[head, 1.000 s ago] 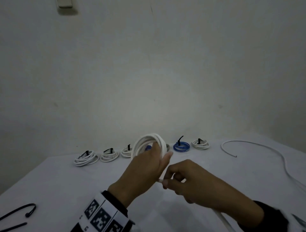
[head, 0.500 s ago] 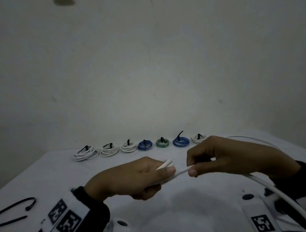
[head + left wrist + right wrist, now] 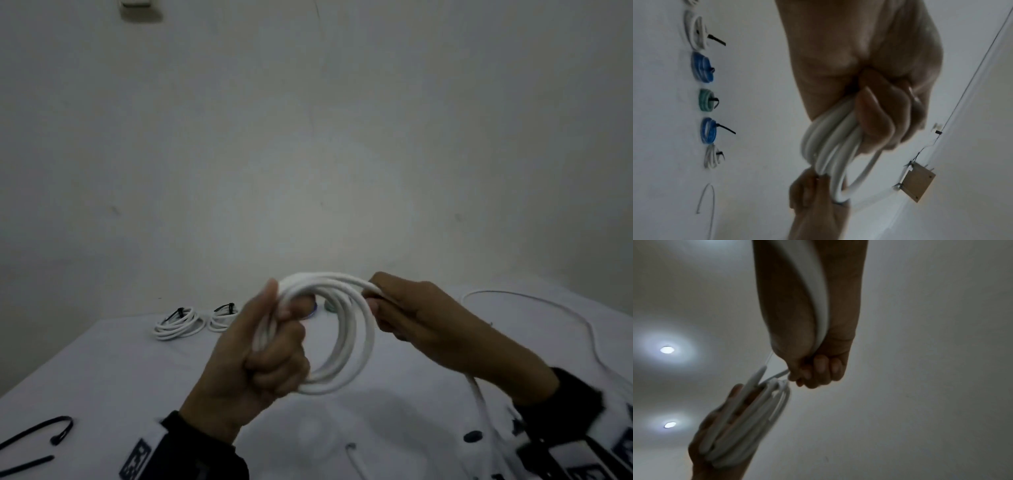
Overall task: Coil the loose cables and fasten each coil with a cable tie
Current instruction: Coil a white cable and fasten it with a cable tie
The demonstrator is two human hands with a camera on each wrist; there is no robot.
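A white cable is wound into a coil (image 3: 346, 346) held upright above the table. My left hand (image 3: 270, 353) grips the coil's left side in a fist, with the loops bunched under the fingers (image 3: 875, 116). My right hand (image 3: 411, 308) pinches the cable at the coil's upper right. The loose tail (image 3: 479, 397) runs from under the right wrist toward the front edge and lies along the right palm (image 3: 818, 305). In the right wrist view the coil (image 3: 748, 421) sits in the left hand below the right fingers (image 3: 818, 369).
A row of tied coils lies at the table's far edge: white (image 3: 178, 322), white (image 3: 222, 317), blue (image 3: 702, 66), green (image 3: 706, 100), blue (image 3: 708, 130), white (image 3: 712, 156). Black cable ties (image 3: 37, 435) lie front left. A loose thin white cable (image 3: 534, 301) curves at right.
The right hand has carried another turn of cable round to the coil. The left hand has turned the coil upright, so the loops show again and hide the middle of the far row.
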